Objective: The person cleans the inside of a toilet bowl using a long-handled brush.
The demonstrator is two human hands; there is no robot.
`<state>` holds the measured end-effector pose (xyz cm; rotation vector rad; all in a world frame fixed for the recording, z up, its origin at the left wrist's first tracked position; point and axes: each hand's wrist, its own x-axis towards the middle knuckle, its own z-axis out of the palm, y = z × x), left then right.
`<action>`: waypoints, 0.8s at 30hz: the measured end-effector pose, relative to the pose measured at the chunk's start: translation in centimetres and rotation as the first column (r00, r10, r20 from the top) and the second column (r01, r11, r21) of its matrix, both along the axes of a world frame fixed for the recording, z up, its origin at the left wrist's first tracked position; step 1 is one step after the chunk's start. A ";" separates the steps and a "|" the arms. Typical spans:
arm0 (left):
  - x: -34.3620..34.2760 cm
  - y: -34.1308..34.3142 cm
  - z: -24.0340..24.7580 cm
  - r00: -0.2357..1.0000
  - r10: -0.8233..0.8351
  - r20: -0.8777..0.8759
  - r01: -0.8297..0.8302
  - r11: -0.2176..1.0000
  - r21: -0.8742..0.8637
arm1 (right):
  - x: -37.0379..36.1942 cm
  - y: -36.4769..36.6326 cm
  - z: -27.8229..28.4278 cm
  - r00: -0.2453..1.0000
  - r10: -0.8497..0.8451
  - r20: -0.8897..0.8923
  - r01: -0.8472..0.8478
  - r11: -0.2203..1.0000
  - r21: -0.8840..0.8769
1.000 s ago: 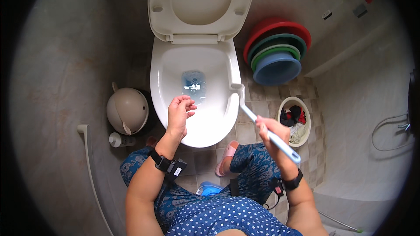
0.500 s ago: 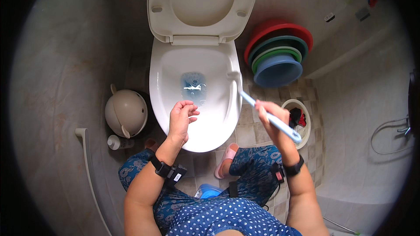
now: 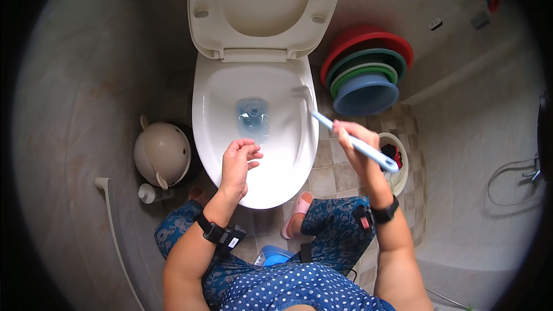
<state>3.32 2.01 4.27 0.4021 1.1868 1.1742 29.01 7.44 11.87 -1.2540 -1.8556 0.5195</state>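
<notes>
near: left hand (image 3: 237, 164) loosely curled, nothing visible in it, above toilet bowl (image 3: 203, 115), near side. right hand (image 3: 358, 140) clasps toilet brush (image 3: 322, 119) by pale-blue handle; head at right inner rim. brushing looks under way, unfinished; bluish water (image 3: 253, 116) mid-bowl. far: toilet seat (image 3: 265, 44) raised.

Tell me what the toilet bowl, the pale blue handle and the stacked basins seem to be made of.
Toilet bowl: probably glazed ceramic; smooth, bright white sheen. Pale blue handle: likely moulded plastic, evenly coloured, with rounded edges. Stacked basins: apparently plastic, with thin rims and solid colours; exact type unclear.
</notes>
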 end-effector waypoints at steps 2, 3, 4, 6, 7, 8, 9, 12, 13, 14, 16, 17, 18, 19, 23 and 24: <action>0.1 0.3 -0.4 1.000 -0.007 0.004 0.007 1.000 -0.011 | 0.1 1.2 -0.2 1.000 -0.031 0.007 0.030 0.999 0.026; 0.0 0.4 -0.6 1.000 -0.003 0.001 0.003 1.000 -0.028 | 0.3 1.0 -0.4 1.000 -0.006 0.004 0.006 0.999 0.045; -0.2 0.6 -0.7 1.000 -0.008 -0.001 0.008 1.000 -0.024 | 0.6 0.9 -0.5 1.000 0.017 0.003 -0.017 0.998 0.065; -1.0 0.5 -0.6 1.000 0.025 -0.005 -0.025 0.999 -0.022 | 0.4 -2.1 1.2 1.000 -0.014 -0.017 0.013 0.998 -0.061; -0.8 0.6 -0.2 1.000 0.026 -0.010 -0.026 0.999 -0.023 | 0.9 -3.5 1.8 1.000 -0.020 -0.017 0.020 0.999 -0.034; -1.0 1.3 -0.5 0.999 0.032 -0.020 -0.033 0.999 -0.007 | 0.6 -4.7 1.8 0.998 -0.051 0.036 0.051 0.999 0.002; -0.7 1.0 -0.2 0.999 0.024 -0.024 -0.025 1.000 -0.019 | 0.8 -5.0 2.2 0.997 -0.071 0.013 0.072 0.997 -0.022; -0.1 0.1 -0.1 0.997 -0.011 -0.073 0.012 1.000 0.008 | 0.8 -3.1 3.2 0.993 -0.112 -0.049 0.110 0.993 -0.028; 0.3 0.2 -1.3 0.999 -0.027 -0.043 0.027 1.000 0.012 | 2.2 -1.2 1.6 0.994 0.032 -0.106 -0.028 0.999 0.031; 1.7 -0.1 -1.9 0.998 -0.042 -0.043 0.035 0.986 -0.162 | 2.9 0.8 -0.4 0.991 0.033 -0.126 -0.026 0.998 0.059; 1.1 -0.2 -3.5 0.999 -0.023 -0.025 0.021 0.996 -0.085 | 2.2 1.2 -1.1 0.976 0.029 -0.216 -0.021 0.999 0.038; 0.9 1.0 -3.0 1.000 -0.015 -0.004 0.014 0.994 -0.104 | 1.6 2.5 0.2 0.984 0.027 -0.174 -0.025 1.000 0.013; 0.8 1.2 -2.6 1.000 -0.011 -0.007 0.010 0.995 -0.100 | 1.7 1.0 1.3 0.993 0.018 -0.120 -0.025 0.998 -0.060; 0.8 1.3 -2.2 1.000 -0.007 -0.007 0.006 0.996 -0.094 | 1.8 -0.4 2.0 0.996 -0.010 -0.091 -0.003 0.991 -0.133; 0.5 1.9 -1.9 1.000 0.008 -0.030 -0.010 0.997 -0.080 | 2.5 -3.9 3.0 0.998 -0.036 -0.052 0.028 0.989 -0.142; 0.4 2.0 -2.1 0.999 0.007 -0.032 -0.010 0.996 -0.092 | 2.4 -3.5 2.9 0.997 -0.037 -0.068 0.029 0.993 -0.118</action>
